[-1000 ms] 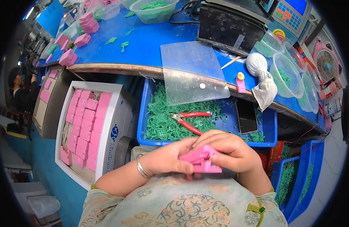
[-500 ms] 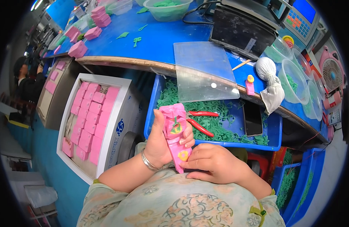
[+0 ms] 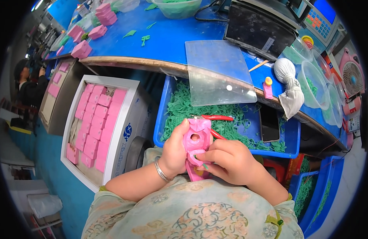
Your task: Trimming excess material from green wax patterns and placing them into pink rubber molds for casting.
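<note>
My left hand (image 3: 174, 153) is wrapped round a soft pink mould (image 3: 194, 135), held upright in front of my chest. A round hole shows in the mould's upper part, and yellow shows low down inside it. The fingers of my right hand (image 3: 234, 161) are pinched together against the mould's lower half. A small green piece (image 3: 206, 166) pokes out between these fingertips; the rest of it is hidden. Behind the mould, red-handled pliers (image 3: 218, 118) lie on green scraps (image 3: 176, 107) in a blue tray (image 3: 293, 150).
A clear plate (image 3: 216, 73) juts from the blue table (image 3: 152, 47) over the tray, near a dark phone (image 3: 269, 125). Left stands a white box (image 3: 108, 167) of pink moulds. A white cloth bundle (image 3: 287, 79), plastic bowls (image 3: 311, 85) and a black machine (image 3: 259, 30) stand right.
The mould has turned and its folds have opened; the green-and-yellow shape in its upper part no longer shows, a hole does. My right hand has risen slightly and now pinches at the mould.
</note>
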Demonstrator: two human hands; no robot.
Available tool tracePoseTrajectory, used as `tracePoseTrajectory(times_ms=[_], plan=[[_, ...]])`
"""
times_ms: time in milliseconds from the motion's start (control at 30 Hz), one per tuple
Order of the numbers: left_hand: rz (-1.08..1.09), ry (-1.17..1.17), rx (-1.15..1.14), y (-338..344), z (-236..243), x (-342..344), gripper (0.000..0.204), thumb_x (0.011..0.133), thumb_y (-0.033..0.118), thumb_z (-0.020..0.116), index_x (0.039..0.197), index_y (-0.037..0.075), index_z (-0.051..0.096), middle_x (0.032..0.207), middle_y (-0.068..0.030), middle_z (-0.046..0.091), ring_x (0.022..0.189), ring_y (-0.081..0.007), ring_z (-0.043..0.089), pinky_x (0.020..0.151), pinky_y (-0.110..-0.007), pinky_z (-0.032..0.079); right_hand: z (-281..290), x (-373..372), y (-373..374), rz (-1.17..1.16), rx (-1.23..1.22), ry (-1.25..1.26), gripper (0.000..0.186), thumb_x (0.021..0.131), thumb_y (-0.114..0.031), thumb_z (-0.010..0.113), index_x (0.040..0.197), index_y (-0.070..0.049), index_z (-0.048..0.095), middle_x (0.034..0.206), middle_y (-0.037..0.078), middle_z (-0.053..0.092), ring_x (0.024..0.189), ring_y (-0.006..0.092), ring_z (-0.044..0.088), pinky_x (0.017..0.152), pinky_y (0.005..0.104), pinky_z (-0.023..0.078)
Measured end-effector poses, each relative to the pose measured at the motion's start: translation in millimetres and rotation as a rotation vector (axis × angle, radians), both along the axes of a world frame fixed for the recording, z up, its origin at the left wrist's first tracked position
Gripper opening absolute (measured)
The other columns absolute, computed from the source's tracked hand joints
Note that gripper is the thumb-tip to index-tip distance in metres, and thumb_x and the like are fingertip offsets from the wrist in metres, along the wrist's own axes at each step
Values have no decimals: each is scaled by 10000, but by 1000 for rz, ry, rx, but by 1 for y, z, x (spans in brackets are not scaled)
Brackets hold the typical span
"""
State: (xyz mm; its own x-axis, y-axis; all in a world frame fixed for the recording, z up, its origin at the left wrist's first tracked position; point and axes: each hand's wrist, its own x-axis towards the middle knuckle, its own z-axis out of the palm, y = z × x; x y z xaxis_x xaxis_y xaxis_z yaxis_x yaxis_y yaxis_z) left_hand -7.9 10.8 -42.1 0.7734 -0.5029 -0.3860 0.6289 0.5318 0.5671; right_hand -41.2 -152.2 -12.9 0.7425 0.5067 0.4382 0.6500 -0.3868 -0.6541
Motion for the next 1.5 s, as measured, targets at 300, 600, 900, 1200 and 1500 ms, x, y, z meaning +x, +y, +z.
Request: tracePoseTrajectory(times_ms=[300, 600, 900, 1200, 1500], plan=[[-200, -30, -222, 0, 16, -4, 616, 888, 551, 255, 999, -8, 488, 764, -136, 568, 618, -220, 568, 611, -316, 459, -8, -17, 7, -109, 832, 903, 101, 910, -37, 469, 976, 35, 494, 740, 79, 580, 571, 128, 568, 696, 301, 510], [-97, -124, -67, -4, 4, -6, 707, 889, 568, 230, 1015, -68, 510, 709, -114, 566, 469, -162, 468, 505, -290, 400, -11, -8, 9, -37, 1286, 1419, 82, 924, -83, 444, 882, -13, 450, 613, 90, 537, 462, 93, 472, 455, 174, 371], [-115, 213, -259, -8, 1, -5, 672, 893, 562, 235, 935, -41, 529, 667, -94, 537, 425, -148, 424, 469, -298, 378, -26, -11, 12, -149, 1124, 1093, 98, 898, -30, 475, 923, -35, 381, 750, 163, 569, 637, 149, 629, 446, 187, 384], [-46, -15, -21, -5, 2, -7, 534, 922, 512, 279, 962, 39, 523, 713, -59, 553, 479, -106, 457, 446, -221, 366, -10, -11, 7, -282, 501, 606, 132, 763, -89, 664, 877, -51, 607, 862, 65, 488, 696, 121, 497, 593, 278, 423], [-198, -686, 406, -1, -4, -7, 492, 797, 258, 664, 1053, 68, 289, 1014, -87, 418, 872, -132, 499, 737, -284, 474, 4, 0, -3, -306, 225, 275, 137, 681, -69, 700, 748, -43, 583, 789, 88, 490, 690, 213, 492, 608, 287, 385]])
